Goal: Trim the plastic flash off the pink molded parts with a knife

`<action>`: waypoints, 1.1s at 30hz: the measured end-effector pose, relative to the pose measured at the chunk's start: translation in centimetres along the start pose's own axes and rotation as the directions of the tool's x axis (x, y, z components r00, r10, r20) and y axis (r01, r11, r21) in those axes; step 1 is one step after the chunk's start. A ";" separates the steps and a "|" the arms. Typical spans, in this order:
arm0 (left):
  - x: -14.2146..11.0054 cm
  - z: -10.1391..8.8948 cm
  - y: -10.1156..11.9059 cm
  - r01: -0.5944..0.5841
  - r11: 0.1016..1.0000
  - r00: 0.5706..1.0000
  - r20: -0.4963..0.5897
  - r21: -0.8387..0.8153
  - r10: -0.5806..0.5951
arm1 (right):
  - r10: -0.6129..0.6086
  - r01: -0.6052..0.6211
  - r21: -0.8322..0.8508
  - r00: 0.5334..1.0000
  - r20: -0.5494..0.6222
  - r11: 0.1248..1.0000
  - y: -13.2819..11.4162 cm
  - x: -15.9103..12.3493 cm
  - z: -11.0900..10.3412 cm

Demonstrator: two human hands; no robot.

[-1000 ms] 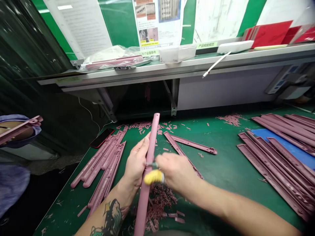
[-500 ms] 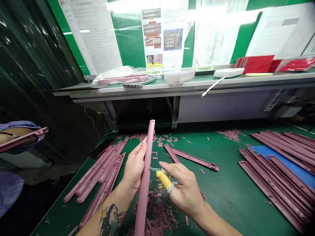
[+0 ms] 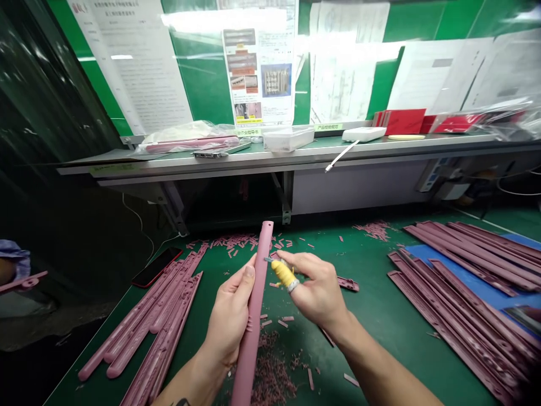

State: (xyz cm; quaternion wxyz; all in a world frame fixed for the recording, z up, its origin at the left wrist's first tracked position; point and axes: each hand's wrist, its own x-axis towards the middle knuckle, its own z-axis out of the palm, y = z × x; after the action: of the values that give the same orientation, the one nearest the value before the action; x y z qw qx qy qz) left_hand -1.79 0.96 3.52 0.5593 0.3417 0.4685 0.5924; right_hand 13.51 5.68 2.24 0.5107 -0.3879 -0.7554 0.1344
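Note:
My left hand (image 3: 230, 316) is wrapped round a long, rounded pink plastic strip (image 3: 257, 304), its thumb lying along the near face. The strip tilts upward away from me, with a small hole at its far end and a few ridges lower on its edge. My right hand (image 3: 319, 290) pinches a small thin blade (image 3: 269, 259), which meets the strip's right edge towards the far end. Yellow wrapping (image 3: 284, 274) covers the right thumb. Most of the blade is hidden by the fingers. Beneath both hands lies a heap of pink shavings (image 3: 273, 372).
Similar pink strips (image 3: 156, 316) lie at the left beside a phone (image 3: 157, 266); more strips (image 3: 460, 316) lie at the right, partly on a blue sheet (image 3: 426, 252). Small offcuts (image 3: 240, 241) litter the green table's back. A shelf (image 3: 203, 164) crosses behind. Another person's sleeve (image 3: 14, 254) shows far left.
The blade in my right hand has moved up the strip, from beside the ridges to near the far end. My view has turned a little to the right.

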 end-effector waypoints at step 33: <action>0.3 -1.5 -4.0 0.203 0.920 0.979 0.096 -0.334 -0.181 | 0.009 0.199 -0.483 0.919 0.395 0.853 2.1 1.8 0.9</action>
State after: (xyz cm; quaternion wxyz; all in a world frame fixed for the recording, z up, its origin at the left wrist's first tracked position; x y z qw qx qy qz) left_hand -1.87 0.77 -0.73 0.6802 0.2103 0.3717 0.5958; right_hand 13.37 8.49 1.79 0.2374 -0.4375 -0.8670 -0.0245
